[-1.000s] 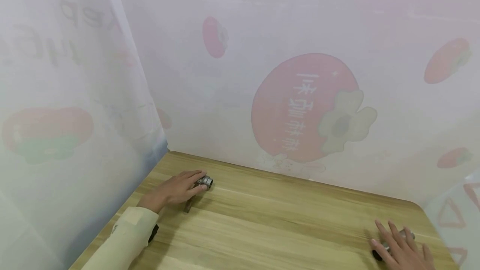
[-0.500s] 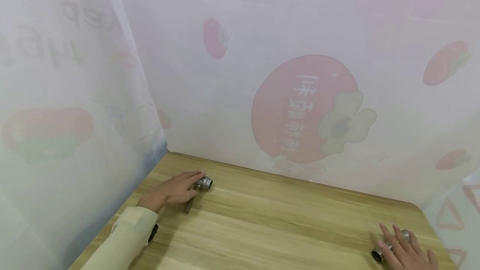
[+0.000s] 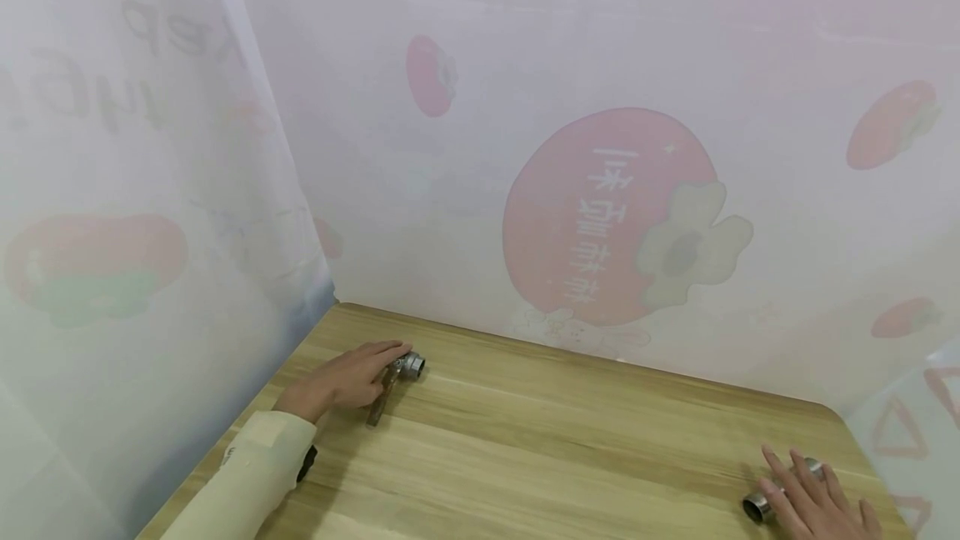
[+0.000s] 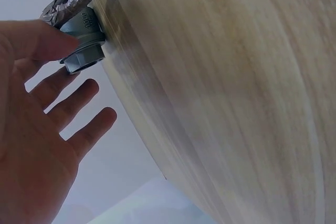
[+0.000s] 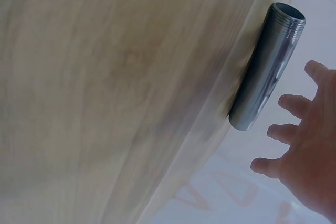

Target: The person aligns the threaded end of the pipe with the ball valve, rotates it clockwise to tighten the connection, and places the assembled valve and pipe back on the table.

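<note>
At the far left of the table, a metal ball valve lies with its lever handle pointing toward me. My left hand is over its near side, fingertips at the top of the body. In the left wrist view the thumb overlaps the valve while the other fingers are spread; contact is hard to tell. On the right, a short metal pipe with a threaded end lies under my right hand. The right wrist view shows a gap between those spread fingers and the pipe.
The wooden table has rounded corners, and the valve and pipe lie far apart on it. White curtains printed with red fruit close in the back and left side.
My left thumb has drawn back from the valve toward the wrist. The right hand has shifted slightly right and toward me, uncovering more of the pipe.
</note>
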`<act>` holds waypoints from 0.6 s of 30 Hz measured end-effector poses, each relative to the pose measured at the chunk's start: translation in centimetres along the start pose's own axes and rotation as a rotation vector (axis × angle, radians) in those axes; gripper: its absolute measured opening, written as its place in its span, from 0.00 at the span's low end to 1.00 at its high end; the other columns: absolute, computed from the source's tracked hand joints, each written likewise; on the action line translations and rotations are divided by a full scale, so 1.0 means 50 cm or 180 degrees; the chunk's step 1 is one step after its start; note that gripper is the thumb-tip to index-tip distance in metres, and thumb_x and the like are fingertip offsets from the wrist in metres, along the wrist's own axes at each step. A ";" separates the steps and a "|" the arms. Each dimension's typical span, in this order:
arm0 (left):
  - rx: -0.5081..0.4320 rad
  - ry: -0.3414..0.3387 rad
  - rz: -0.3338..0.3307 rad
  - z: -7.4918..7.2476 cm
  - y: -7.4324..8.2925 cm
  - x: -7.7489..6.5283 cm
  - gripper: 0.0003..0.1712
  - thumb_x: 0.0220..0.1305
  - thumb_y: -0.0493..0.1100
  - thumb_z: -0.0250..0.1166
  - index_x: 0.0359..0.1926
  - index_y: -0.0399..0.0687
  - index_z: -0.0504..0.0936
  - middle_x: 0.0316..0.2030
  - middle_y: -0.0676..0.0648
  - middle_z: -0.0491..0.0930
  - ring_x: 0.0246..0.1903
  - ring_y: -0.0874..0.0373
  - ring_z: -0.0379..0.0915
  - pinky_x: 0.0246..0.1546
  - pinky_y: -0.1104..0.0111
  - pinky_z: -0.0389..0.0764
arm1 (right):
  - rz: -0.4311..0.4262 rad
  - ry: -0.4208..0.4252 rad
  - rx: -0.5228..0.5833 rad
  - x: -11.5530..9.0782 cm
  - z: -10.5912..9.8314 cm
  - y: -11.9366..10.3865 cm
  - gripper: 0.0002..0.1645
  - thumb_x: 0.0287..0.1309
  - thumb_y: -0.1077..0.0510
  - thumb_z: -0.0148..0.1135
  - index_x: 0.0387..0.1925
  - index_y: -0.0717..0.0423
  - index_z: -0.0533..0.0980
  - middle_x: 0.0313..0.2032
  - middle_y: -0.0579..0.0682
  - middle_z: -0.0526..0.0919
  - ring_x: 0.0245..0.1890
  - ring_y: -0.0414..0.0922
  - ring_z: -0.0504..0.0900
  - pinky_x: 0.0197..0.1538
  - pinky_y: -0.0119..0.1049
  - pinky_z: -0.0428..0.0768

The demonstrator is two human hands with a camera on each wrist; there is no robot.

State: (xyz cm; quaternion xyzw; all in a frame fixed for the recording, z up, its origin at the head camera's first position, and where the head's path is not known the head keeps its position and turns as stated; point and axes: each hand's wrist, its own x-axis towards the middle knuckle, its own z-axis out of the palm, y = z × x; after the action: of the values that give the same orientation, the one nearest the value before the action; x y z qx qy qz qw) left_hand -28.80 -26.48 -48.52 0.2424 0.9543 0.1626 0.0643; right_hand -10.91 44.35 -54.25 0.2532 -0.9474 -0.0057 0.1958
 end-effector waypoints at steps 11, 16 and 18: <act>0.0171 0.0167 0.0213 0.004 -0.010 0.002 0.38 0.75 0.26 0.55 0.83 0.47 0.66 0.79 0.33 0.67 0.77 0.30 0.66 0.74 0.35 0.74 | -0.0632 0.0388 0.0021 0.000 0.021 0.029 0.65 0.68 0.17 0.54 0.84 0.63 0.58 0.88 0.59 0.46 0.90 0.48 0.30 0.89 0.44 0.22; 0.0298 0.0296 0.0285 0.011 -0.013 0.005 0.38 0.74 0.26 0.59 0.81 0.46 0.69 0.77 0.34 0.71 0.75 0.32 0.69 0.73 0.37 0.77 | -0.0319 0.0208 -0.0137 -0.009 0.023 0.027 0.69 0.57 0.21 0.70 0.87 0.51 0.55 0.90 0.46 0.39 0.88 0.39 0.23 0.86 0.43 0.15; 0.0382 0.0356 0.0328 0.016 -0.017 0.006 0.38 0.73 0.26 0.61 0.81 0.46 0.70 0.76 0.34 0.72 0.74 0.33 0.71 0.71 0.39 0.79 | -0.0053 0.0069 -0.0157 -0.016 0.025 0.021 0.72 0.53 0.23 0.75 0.88 0.45 0.52 0.90 0.40 0.36 0.85 0.34 0.19 0.83 0.47 0.10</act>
State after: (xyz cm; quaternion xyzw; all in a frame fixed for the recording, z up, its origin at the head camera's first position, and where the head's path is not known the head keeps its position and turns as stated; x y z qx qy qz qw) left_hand -29.27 -26.79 -49.57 0.2851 0.9507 0.1216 -0.0121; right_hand -11.25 45.55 -55.56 0.2562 -0.9426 -0.0279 0.2121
